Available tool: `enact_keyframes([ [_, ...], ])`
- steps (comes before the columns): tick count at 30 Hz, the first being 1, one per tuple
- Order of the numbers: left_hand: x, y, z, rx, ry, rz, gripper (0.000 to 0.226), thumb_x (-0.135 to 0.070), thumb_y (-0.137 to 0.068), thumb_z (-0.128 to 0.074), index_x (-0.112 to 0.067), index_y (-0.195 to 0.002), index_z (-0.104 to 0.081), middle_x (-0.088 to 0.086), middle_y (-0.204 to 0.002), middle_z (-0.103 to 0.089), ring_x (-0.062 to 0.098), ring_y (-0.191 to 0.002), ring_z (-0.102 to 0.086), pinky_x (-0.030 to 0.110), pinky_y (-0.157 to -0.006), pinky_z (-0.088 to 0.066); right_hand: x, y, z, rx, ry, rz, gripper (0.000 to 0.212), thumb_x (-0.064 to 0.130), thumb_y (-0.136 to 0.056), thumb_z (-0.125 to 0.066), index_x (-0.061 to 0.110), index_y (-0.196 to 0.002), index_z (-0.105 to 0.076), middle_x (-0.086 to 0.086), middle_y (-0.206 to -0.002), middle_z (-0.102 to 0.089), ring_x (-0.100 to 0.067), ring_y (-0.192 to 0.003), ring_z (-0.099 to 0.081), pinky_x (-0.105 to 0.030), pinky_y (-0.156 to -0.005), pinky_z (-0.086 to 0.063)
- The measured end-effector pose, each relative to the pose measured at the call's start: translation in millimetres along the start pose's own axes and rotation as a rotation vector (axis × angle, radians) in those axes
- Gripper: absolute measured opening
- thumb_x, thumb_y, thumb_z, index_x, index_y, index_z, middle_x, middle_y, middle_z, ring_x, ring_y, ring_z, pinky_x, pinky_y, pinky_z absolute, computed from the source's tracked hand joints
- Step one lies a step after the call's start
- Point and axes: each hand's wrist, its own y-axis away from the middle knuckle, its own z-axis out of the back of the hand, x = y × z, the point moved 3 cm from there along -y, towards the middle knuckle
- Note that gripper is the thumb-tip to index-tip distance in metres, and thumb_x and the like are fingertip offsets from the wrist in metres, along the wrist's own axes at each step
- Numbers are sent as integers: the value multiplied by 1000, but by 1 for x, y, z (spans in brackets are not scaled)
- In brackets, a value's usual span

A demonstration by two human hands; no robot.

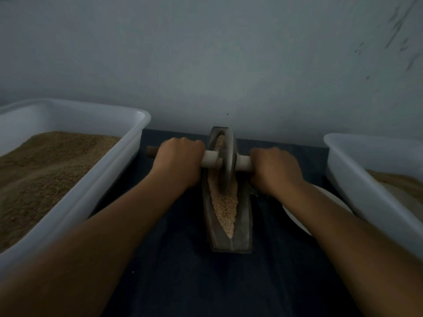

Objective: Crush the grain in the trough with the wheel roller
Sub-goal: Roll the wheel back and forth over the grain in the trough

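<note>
A narrow boat-shaped metal trough (pixel 243 229) lies lengthwise on the dark cloth, its far end near the wall. Pale crushed grain (pixel 225 208) fills its groove. A grey metal wheel roller (pixel 227 163) stands upright in the groove, in the far half of the trough. A pale wooden axle runs through its hub. My left hand (pixel 179 162) grips the axle left of the wheel, and the axle's brown end pokes out beyond my knuckles. My right hand (pixel 274 171) grips the axle on the wheel's right side.
A large white tub (pixel 109 170) heaped with brown grain stands at the left. Another white tub (pixel 348 179) with some grain stands at the right. A white plate (pixel 295 216) lies partly under my right forearm. The grey wall rises just behind the trough.
</note>
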Motion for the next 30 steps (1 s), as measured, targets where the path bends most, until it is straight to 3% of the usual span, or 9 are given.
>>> enact_keyframes([
  [3, -7, 26, 11, -17, -3, -29, 27, -30, -85, -67, -20, -105, -50, 3, -99, -64, 22, -87, -62, 33, -68, -39, 7, 27, 10, -61, 17, 43, 22, 30, -80, -69, 17, -88, -53, -4, -81, -62, -26, -69, -58, -32, -57, -25],
  [6, -10, 53, 19, -35, 11, -11, 26, -31, -87, -65, -21, -104, -47, -1, -101, -63, 18, -87, -62, 30, -69, -38, 16, 53, 27, -166, 7, 68, 23, 20, -73, -75, 14, -81, -55, -6, -71, -58, -27, -60, -53, -31, -60, -24],
  [10, -11, 77, 26, -88, -30, -12, 30, -36, -86, -65, -24, -104, -44, -5, -100, -62, 13, -82, -58, 27, -65, -34, 21, 73, 38, -206, -43, 89, 21, 20, -73, -75, 13, -84, -58, -6, -72, -57, -25, -63, -52, -32, -63, -31],
  [15, -9, 74, 20, -92, 52, -6, 39, -34, -83, -70, -27, -95, -33, -6, -100, -60, 11, -77, -46, 27, -70, -34, 18, 66, 31, -172, -15, 89, 17, 20, -78, -69, 14, -88, -57, -4, -76, -58, -23, -66, -52, -33, -63, -32],
  [19, -4, 49, 6, -65, 70, 27, 37, -32, -80, -72, -25, -102, -43, -2, -102, -63, 17, -89, -60, 32, -77, -41, 11, 38, 15, -160, 31, 77, 20, 21, -76, -72, 16, -85, -55, -1, -73, -59, -23, -62, -52, -31, -60, -23],
  [22, -3, 17, -2, -69, -29, 41, 35, -30, -81, -70, -20, -103, -46, 2, -102, -63, 21, -89, -62, 33, -74, -35, 1, 5, -1, -88, 39, 52, 40, 38, -77, -71, 24, -111, -55, 2, -92, -65, -23, -80, -62, -33, -60, -28],
  [25, 1, -18, -8, -25, -78, 66, 32, -27, -85, -67, -15, -109, -50, 6, -107, -64, 23, -93, -62, 33, -73, -33, -8, -26, -11, -28, -73, 19, 56, 38, -79, -70, 27, -129, -49, -2, -111, -66, -28, -97, -64, -34, -67, -43],
  [27, 7, -35, -12, 19, -60, 66, 28, -22, -89, -63, -13, -113, -53, 7, -110, -65, 25, -97, -63, 33, -73, -35, -12, -44, -15, 11, -85, 10, 50, 36, -80, -70, 27, -125, -50, -4, -108, -67, -29, -92, -64, -33, -64, -47],
  [30, 14, -45, -18, 54, 6, 80, 25, -20, -90, -63, -14, -113, -54, 7, -110, -65, 24, -97, -62, 34, -72, -38, -11, -60, -18, 53, -61, 4, 44, 34, -80, -71, 28, -120, -53, -4, -103, -67, -28, -89, -64, -31, -61, -40],
])
